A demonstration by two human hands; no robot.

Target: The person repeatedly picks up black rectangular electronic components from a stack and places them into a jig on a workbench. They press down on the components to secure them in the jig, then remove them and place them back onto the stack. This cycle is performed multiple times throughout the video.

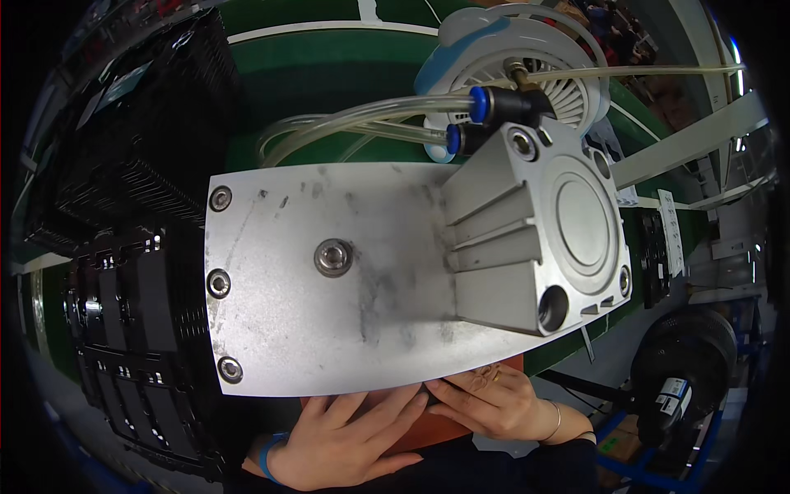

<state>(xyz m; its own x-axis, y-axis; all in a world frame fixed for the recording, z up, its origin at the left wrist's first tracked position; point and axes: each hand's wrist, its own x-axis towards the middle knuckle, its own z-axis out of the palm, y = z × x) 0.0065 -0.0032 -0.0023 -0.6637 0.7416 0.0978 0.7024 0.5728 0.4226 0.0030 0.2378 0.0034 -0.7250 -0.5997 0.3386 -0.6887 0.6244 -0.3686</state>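
Observation:
A silver metal plate (280, 329) with several socket screws fills the middle, and a block-shaped pneumatic cylinder (527, 239) stands on its right end. Below the plate's near edge is my left hand (350, 445), its fingers stretched out and thumb apart. Its fingertips pass under the plate and are hidden. My right hand (494, 402) is beside it, fingers bent and pressed together, their tips close to the left fingers. A small dark thing shows at those tips; I cannot make out what it is. Under both hands lies an orange-brown surface (432, 430).
Black ribbed plastic trays are stacked at the left (140, 329) and far left (148, 132). Clear air hoses (370, 107) with blue-collared fittings run behind the plate. A white-and-blue fan (461, 53) stands on the green table (313, 66). A black round machine (687, 362) is at the right.

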